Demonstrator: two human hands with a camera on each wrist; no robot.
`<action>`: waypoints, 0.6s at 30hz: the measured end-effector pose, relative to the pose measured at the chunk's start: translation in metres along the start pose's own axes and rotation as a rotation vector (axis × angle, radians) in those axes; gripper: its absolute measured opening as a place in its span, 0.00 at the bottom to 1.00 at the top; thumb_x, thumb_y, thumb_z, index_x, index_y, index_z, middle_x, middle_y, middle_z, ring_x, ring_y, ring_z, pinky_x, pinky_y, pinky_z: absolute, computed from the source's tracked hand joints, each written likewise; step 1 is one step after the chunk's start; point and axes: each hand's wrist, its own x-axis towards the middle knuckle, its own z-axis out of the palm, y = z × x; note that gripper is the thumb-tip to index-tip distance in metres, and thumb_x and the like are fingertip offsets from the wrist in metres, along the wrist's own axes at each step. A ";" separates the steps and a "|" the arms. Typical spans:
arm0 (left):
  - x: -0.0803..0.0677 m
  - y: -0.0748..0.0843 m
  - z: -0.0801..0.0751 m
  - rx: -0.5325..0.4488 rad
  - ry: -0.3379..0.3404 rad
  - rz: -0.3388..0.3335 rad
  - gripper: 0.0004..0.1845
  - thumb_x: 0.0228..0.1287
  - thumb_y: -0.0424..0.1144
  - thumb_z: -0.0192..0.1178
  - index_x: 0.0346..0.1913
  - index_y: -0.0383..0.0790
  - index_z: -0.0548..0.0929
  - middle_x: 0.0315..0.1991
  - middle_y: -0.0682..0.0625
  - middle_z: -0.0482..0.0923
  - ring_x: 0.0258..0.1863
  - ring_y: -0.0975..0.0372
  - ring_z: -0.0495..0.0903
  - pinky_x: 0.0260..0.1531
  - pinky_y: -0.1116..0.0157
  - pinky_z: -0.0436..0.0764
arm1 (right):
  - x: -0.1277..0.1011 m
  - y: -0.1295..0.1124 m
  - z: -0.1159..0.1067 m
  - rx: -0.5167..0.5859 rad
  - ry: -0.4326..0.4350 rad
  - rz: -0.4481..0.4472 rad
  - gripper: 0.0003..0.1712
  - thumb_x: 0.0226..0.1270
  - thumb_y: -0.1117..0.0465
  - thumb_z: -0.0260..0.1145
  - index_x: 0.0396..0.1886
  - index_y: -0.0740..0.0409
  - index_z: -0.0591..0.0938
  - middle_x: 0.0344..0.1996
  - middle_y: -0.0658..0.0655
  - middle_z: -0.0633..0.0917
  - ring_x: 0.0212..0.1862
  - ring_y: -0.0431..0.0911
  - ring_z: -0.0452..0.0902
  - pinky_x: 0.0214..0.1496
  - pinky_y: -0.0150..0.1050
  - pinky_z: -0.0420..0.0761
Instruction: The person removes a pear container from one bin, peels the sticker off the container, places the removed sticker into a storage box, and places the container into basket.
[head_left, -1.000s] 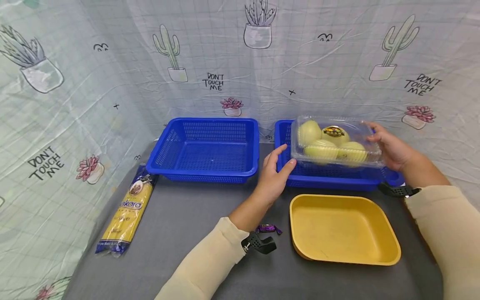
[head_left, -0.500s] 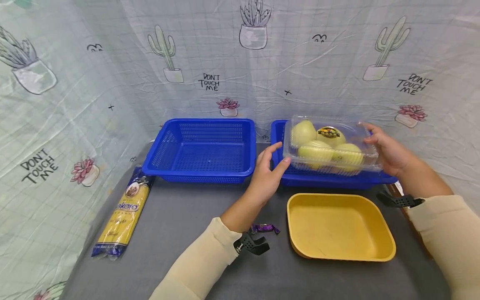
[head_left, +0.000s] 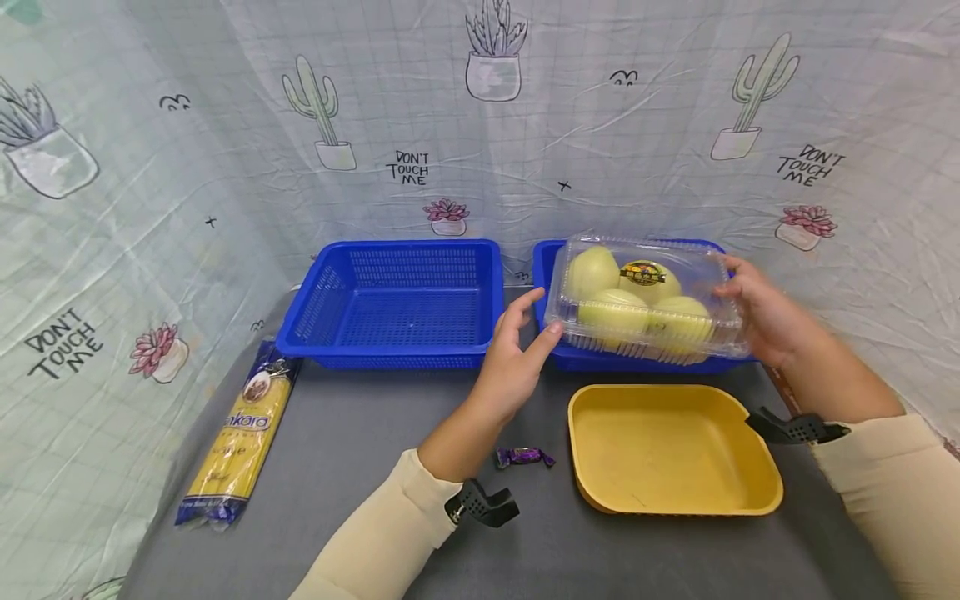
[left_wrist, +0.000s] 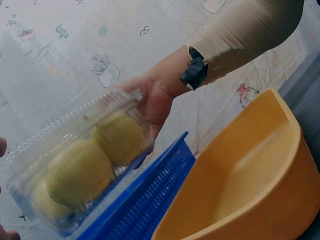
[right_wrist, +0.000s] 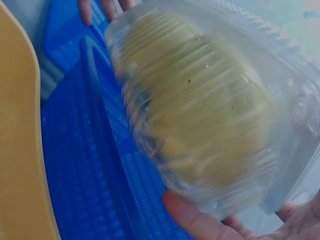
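Clear oblong plastic box (head_left: 647,302) of 4 round yellow-green fruits (head_left: 611,312): right hand (head_left: 767,321) grips it, left hand (head_left: 513,362) spreads empty alongside; I'd keep it level.

We see wrinkled pale sheeting (head_left: 420,67) behind and at both sides: faint grid, potted-plant prints (head_left: 493,77), "DON'T TOUCH ME" lettering (head_left: 411,169). Below, we note a dark grey tabletop (head_left: 360,417). Light's soft.

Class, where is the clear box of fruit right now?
In the head view, the clear box is right of centre, above the right blue basket; the right hand grips one end, the left hand near the other.
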 end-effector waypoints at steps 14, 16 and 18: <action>-0.023 0.002 -0.032 -0.006 0.000 0.053 0.30 0.80 0.46 0.61 0.80 0.55 0.69 0.83 0.47 0.57 0.81 0.46 0.58 0.76 0.36 0.57 | -0.012 0.009 0.043 -0.032 0.062 -0.008 0.29 0.81 0.62 0.48 0.73 0.28 0.62 0.60 0.40 0.74 0.55 0.39 0.72 0.49 0.37 0.80; -0.026 0.002 -0.037 -0.007 0.005 0.057 0.30 0.80 0.45 0.61 0.80 0.55 0.69 0.83 0.47 0.57 0.81 0.46 0.59 0.76 0.36 0.57 | -0.013 0.008 0.050 -0.056 0.067 -0.006 0.31 0.82 0.61 0.48 0.76 0.30 0.58 0.62 0.41 0.71 0.59 0.39 0.68 0.52 0.37 0.77; -0.029 0.002 -0.041 -0.011 0.010 0.061 0.31 0.79 0.45 0.61 0.81 0.54 0.69 0.83 0.48 0.57 0.80 0.46 0.59 0.76 0.36 0.57 | -0.016 0.008 0.057 -0.056 0.073 0.001 0.31 0.82 0.62 0.49 0.77 0.30 0.57 0.63 0.42 0.69 0.61 0.40 0.67 0.55 0.36 0.77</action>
